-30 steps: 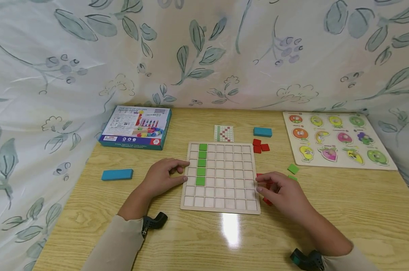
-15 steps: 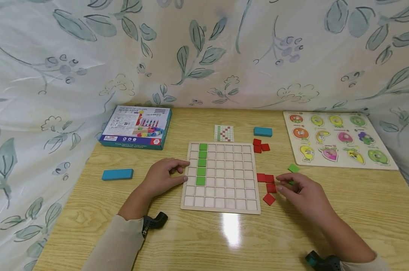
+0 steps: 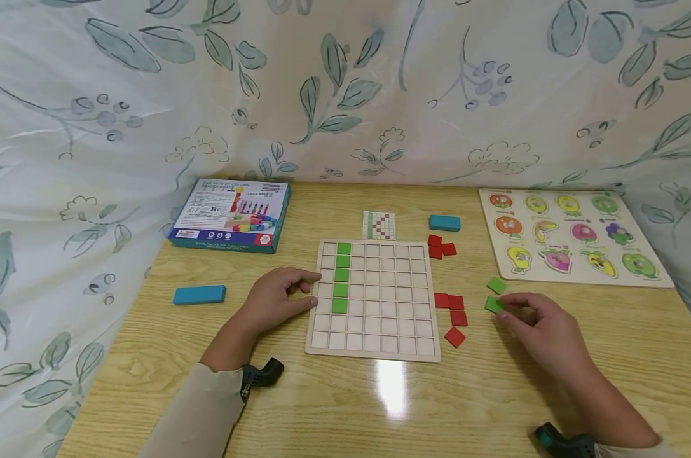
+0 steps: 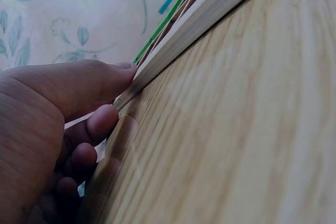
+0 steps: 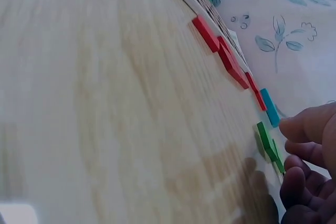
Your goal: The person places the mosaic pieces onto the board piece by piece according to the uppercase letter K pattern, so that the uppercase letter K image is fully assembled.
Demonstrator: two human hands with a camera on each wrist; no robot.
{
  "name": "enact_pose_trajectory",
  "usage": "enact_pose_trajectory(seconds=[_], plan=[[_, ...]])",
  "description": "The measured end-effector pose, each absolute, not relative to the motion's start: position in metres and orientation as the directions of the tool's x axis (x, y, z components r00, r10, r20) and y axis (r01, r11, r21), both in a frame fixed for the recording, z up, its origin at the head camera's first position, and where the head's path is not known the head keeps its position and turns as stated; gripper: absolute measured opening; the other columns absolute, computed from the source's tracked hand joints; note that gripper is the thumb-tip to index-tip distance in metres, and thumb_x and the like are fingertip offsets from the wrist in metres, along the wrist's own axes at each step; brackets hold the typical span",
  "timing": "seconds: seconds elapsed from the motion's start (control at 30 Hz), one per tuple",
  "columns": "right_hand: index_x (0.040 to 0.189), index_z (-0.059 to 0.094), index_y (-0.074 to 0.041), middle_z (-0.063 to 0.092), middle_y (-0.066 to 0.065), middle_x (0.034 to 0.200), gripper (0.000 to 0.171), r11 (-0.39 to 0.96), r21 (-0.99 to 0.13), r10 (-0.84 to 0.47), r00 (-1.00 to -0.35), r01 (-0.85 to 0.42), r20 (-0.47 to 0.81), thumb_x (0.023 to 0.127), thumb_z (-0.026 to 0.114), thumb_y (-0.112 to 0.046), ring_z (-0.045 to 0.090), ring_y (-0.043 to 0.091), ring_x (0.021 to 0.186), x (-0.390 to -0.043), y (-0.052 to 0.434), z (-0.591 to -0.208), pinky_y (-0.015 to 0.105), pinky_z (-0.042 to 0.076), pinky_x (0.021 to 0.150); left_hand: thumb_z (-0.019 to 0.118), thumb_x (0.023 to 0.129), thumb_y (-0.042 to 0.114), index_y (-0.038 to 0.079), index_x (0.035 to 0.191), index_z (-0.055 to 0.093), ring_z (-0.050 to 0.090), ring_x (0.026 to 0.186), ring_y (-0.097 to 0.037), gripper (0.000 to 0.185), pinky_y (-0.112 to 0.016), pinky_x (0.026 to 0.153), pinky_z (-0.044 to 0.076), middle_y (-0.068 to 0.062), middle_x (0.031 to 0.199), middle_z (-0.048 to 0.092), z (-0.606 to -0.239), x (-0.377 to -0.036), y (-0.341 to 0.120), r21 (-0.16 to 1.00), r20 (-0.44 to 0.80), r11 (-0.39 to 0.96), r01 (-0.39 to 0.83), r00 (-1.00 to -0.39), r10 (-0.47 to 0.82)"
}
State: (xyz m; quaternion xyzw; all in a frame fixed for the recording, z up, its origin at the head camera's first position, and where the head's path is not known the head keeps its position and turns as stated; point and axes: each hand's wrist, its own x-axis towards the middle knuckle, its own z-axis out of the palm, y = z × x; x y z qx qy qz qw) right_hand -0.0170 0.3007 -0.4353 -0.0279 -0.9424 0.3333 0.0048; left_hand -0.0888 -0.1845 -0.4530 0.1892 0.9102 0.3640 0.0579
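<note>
A square wooden grid board (image 3: 388, 299) lies flat on the table, with several green tiles (image 3: 341, 275) in a column of its cells. At its left edge my left hand (image 3: 276, 299) touches the rim with thumb and index fingertips; the left wrist view shows the thumb (image 4: 113, 74) against the board's side. My right hand (image 3: 542, 327) is over the table to the right, thumb and index apart beside a loose green tile (image 3: 492, 305). A second green tile (image 3: 496, 285) lies just behind. In the right wrist view a small gap separates the thumb (image 5: 304, 124) from the tiles.
Several red tiles (image 3: 456, 303) lie right of the board, more red tiles (image 3: 435, 241) behind them. A pattern card (image 3: 378, 225), blue blocks (image 3: 444, 222), a boxed set (image 3: 231, 213) and a fruit puzzle board (image 3: 571, 235) stand around, before a leaf-patterned curtain (image 3: 345, 95).
My right hand has moved rightward, from the board's right edge past the red tiles to the green tiles. My left hand stays at the board's left edge.
</note>
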Motion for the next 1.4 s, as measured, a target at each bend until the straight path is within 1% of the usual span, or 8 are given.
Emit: enact_pose_trajectory(seconds=[0.2, 0.43, 0.67, 0.73, 0.87, 0.97, 1.1, 1.4], plan=[[0.128, 0.072, -0.007, 0.071, 0.014, 0.117, 0.036, 0.787, -0.614, 0.07, -0.998, 0.061, -0.01, 0.102, 0.076, -0.032, 0.062, 0.015, 0.082, -0.021, 0.306, -0.438, 0.026, 0.05, 0.059, 0.085, 0.094, 0.024, 0.02, 0.135, 0.076, 0.053, 0.089, -0.017, 0.041, -0.04, 0.082, 0.044, 0.013, 0.098, 0.064, -0.454, -0.089, -0.185, 0.689, 0.039, 0.657, 0.307, -0.921, 0.389], [0.125, 0.073, -0.006, 0.071, 0.016, 0.118, 0.035, 0.814, -0.579, 0.049, -0.999, 0.049, -0.015, 0.102, 0.076, -0.032, 0.067, 0.029, 0.096, -0.026, 0.306, -0.438, 0.025, 0.049, 0.067, 0.085, 0.094, 0.025, 0.02, 0.134, 0.076, 0.053, 0.088, -0.017, 0.041, -0.039, 0.082, 0.044, 0.013, 0.098, 0.064, -0.456, -0.09, -0.185, 0.688, 0.047, 0.655, 0.312, -0.92, 0.39], [0.12, 0.074, -0.005, 0.071, 0.019, 0.118, 0.03, 0.826, -0.563, 0.041, -0.999, 0.038, -0.007, 0.099, 0.08, -0.025, 0.066, 0.037, 0.102, -0.027, 0.302, -0.439, 0.038, 0.048, 0.076, 0.084, 0.095, 0.025, 0.02, 0.134, 0.076, 0.053, 0.089, -0.017, 0.041, -0.04, 0.082, 0.044, 0.012, 0.098, 0.064, -0.454, -0.09, -0.185, 0.69, 0.038, 0.655, 0.308, -0.919, 0.392], [0.12, 0.074, -0.005, 0.071, 0.018, 0.117, 0.029, 0.823, -0.567, 0.044, -0.999, 0.045, -0.015, 0.098, 0.081, -0.024, 0.066, 0.038, 0.103, -0.027, 0.302, -0.439, 0.038, 0.048, 0.076, 0.084, 0.095, 0.025, 0.019, 0.135, 0.076, 0.053, 0.089, -0.018, 0.041, -0.04, 0.082, 0.044, 0.012, 0.098, 0.064, -0.454, -0.09, -0.185, 0.69, 0.036, 0.655, 0.307, -0.919, 0.393], [0.118, 0.071, -0.007, 0.072, 0.013, 0.111, 0.028, 0.806, -0.589, 0.053, -0.998, 0.057, -0.025, 0.097, 0.082, -0.021, 0.07, 0.033, 0.098, -0.026, 0.3, -0.438, 0.026, 0.049, 0.072, 0.084, 0.095, 0.025, 0.02, 0.135, 0.076, 0.053, 0.089, -0.017, 0.041, -0.04, 0.083, 0.044, 0.012, 0.098, 0.064, -0.453, -0.09, -0.185, 0.686, 0.034, 0.66, 0.307, -0.919, 0.393], [0.116, 0.069, -0.008, 0.071, 0.009, 0.105, 0.027, 0.797, -0.601, 0.054, -0.998, 0.053, -0.017, 0.096, 0.082, -0.019, 0.069, 0.024, 0.09, -0.025, 0.3, -0.438, 0.02, 0.048, 0.066, 0.084, 0.095, 0.025, 0.02, 0.135, 0.076, 0.053, 0.089, -0.017, 0.041, -0.04, 0.083, 0.044, 0.012, 0.098, 0.064, -0.453, -0.09, -0.185, 0.687, 0.035, 0.66, 0.305, -0.92, 0.39], [0.114, 0.069, -0.009, 0.068, 0.007, 0.1, 0.021, 0.794, -0.606, 0.049, -0.999, 0.041, -0.004, 0.099, 0.079, -0.018, 0.06, 0.014, 0.081, -0.025, 0.298, -0.436, 0.022, 0.047, 0.063, 0.084, 0.095, 0.025, 0.019, 0.134, 0.076, 0.054, 0.089, -0.018, 0.041, -0.04, 0.083, 0.044, 0.011, 0.098, 0.064, -0.452, -0.09, -0.185, 0.69, 0.031, 0.659, 0.3, -0.922, 0.387], [0.109, 0.07, -0.01, 0.068, 0.006, 0.095, 0.013, 0.776, -0.629, 0.045, -0.999, 0.046, -0.017, 0.104, 0.073, -0.021, 0.054, 0.016, 0.077, -0.024, 0.294, -0.433, 0.025, 0.045, 0.06, 0.084, 0.095, 0.025, 0.019, 0.134, 0.076, 0.053, 0.089, -0.018, 0.041, -0.04, 0.083, 0.043, 0.011, 0.098, 0.063, -0.451, -0.089, -0.184, 0.687, 0.027, 0.662, 0.3, -0.921, 0.389]])
